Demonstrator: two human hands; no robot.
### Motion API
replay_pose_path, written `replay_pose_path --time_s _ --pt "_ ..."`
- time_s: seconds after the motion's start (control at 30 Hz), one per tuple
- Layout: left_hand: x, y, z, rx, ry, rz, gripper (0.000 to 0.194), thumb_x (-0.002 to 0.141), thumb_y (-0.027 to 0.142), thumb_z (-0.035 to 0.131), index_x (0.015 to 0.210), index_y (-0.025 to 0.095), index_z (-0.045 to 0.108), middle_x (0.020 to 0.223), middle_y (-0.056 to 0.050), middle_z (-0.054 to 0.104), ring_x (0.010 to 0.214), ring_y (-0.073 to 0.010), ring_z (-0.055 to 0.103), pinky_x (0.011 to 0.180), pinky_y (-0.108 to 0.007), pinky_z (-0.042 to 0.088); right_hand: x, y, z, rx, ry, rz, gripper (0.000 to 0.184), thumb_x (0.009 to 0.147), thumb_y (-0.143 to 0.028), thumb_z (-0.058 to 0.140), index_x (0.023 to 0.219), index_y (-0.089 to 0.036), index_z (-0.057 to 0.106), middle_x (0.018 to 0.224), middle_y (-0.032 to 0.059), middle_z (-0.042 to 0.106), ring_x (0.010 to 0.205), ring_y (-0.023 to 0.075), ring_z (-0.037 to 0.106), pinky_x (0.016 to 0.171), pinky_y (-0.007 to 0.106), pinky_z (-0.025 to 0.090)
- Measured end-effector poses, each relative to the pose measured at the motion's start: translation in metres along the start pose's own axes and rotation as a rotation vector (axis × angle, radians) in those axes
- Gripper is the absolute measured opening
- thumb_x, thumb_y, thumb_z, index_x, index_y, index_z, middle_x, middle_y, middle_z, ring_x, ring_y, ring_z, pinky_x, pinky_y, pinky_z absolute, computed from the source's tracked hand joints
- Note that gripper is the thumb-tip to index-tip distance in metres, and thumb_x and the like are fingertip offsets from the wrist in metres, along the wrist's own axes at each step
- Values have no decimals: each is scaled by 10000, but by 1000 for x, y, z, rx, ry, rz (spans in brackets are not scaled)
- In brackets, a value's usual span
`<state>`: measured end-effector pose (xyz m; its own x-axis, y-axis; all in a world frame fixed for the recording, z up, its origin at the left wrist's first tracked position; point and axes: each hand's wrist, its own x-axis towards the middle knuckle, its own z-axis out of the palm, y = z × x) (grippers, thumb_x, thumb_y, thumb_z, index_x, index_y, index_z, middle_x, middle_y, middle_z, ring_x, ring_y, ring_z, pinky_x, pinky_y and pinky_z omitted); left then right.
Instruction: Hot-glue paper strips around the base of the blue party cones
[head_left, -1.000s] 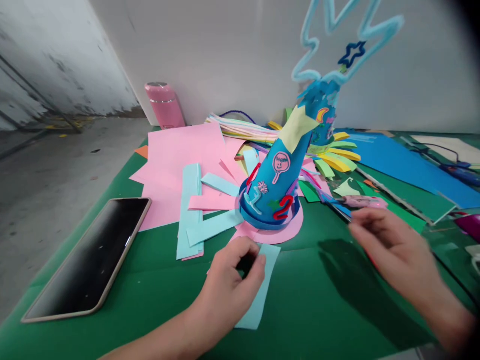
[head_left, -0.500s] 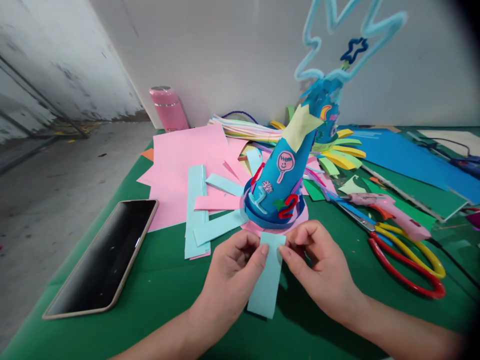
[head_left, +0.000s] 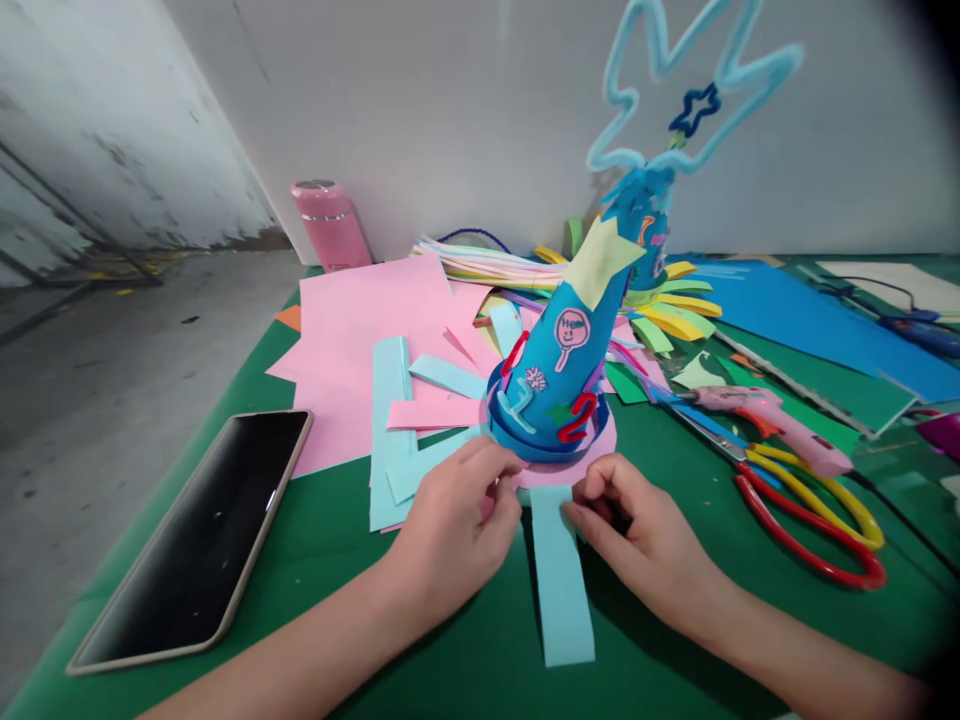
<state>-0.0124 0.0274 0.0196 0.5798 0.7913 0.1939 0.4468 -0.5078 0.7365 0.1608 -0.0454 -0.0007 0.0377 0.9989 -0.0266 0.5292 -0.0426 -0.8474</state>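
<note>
A light blue paper strip (head_left: 564, 590) extends toward me from the front of a pink paper brim (head_left: 559, 473). My right hand (head_left: 637, 525) pinches the strip's right edge near its upper end. Just left of the strip, my left hand (head_left: 457, 525) is closed by the brim's edge; a bit of pink shows between its fingers, but what they grip is mostly hidden. A blue paper cone hat (head_left: 555, 350) stands on the brim, tilted to the right, with a pale yellow star, a lollipop drawing and pipe-cleaner shapes on it. Light blue and pink strips (head_left: 435, 414) fan out from its left side.
A phone (head_left: 199, 540) lies at left. Pink sheets (head_left: 367, 310) and a pink bottle (head_left: 330, 225) are behind. Scissors (head_left: 810, 510) and a pink glue gun (head_left: 780, 425) lie at right. Another decorated blue cone (head_left: 651, 215) stands at the back.
My left hand has let go of the light blue strip and shifted left to the brim's edge. The strip's near end has swung to the right. My right hand stays at its edge.
</note>
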Motion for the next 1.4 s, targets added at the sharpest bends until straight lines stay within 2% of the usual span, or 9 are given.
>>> replay_pose_path --time_s 0.13,0.3,0.5,0.73,1.07,1.4 --pt "2 -12 4 23 -48 36 207 787 88 365 809 170 554 756 -25 544 681 -131 519 618 -251 411 8 -3 7 34 76 26 138 828 -296 448 769 -221 348 691 -35 433 596 99 404 540 211 356" --pt "0 -18 7 49 -65 107 200 809 113 353 834 167 544 777 -45 554 714 -149 525 635 -265 428 11 -4 10 -129 100 61 108 818 -288 446 795 -221 366 677 -29 491 575 107 433 540 222 354" --pt "-2 -20 9 152 -99 177 238 786 89 348 891 149 553 840 -78 569 769 -184 511 693 -325 439 15 -5 9 -159 159 69 126 788 -249 463 834 -217 351 617 -43 507 542 110 467 519 223 344" --pt "-2 -19 10 262 -182 224 307 793 91 331 1002 147 549 919 -97 543 808 -211 490 705 -368 429 19 -6 9 -119 138 125 171 780 -237 463 875 -221 322 599 -53 555 535 116 483 508 224 340" --pt "-1 -15 10 400 -298 199 336 809 99 304 1044 135 541 869 -99 480 788 -222 431 680 -384 402 22 -4 11 -133 189 135 208 748 -216 485 869 -218 317 584 -57 563 525 113 493 502 220 334" --pt "0 -12 11 457 -337 199 337 811 115 310 1070 146 523 858 -89 458 777 -221 409 670 -384 389 23 -7 11 -139 185 147 220 740 -224 490 872 -219 314 582 -52 565 521 120 493 492 220 332"
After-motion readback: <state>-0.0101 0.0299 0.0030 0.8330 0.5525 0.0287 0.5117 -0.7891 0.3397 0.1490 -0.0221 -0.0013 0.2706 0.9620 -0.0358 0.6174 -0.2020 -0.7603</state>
